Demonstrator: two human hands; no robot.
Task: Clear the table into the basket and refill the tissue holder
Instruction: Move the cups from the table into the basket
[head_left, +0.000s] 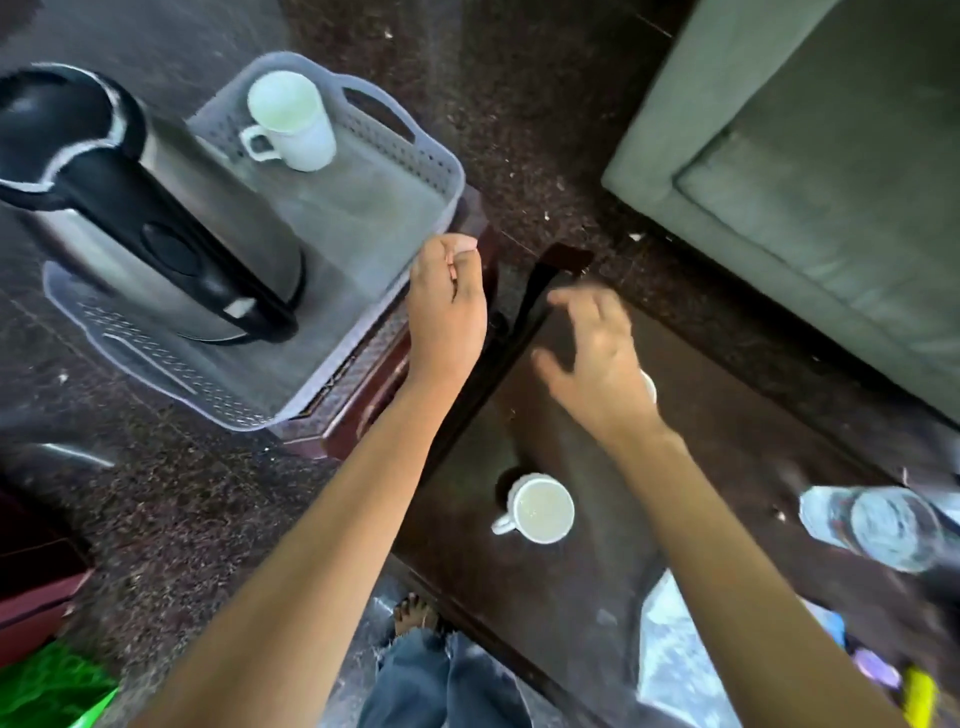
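Note:
A pale grey plastic basket (441, 156) sits on a small dark wooden stand at upper left. Inside it stand a steel and black kettle (156, 228) and a white mug (293, 122). My left hand (447, 306) hovers at the basket's near right rim, fingers curled shut, with nothing visible in them. My right hand (597, 358) is over the dark glass-topped table (727, 441), fingers spread, blurred by motion. It partly covers a small white object (649, 387). A second white mug (540, 509) stands on the table below that hand.
A clear glass (883, 525) stands at the table's right edge. Clear plastic wrapping (675, 660) and small coloured items (883, 670) lie at the lower right. A grey-green sofa (805, 182) fills the upper right. A green bag (52, 691) lies on the dark speckled floor at lower left.

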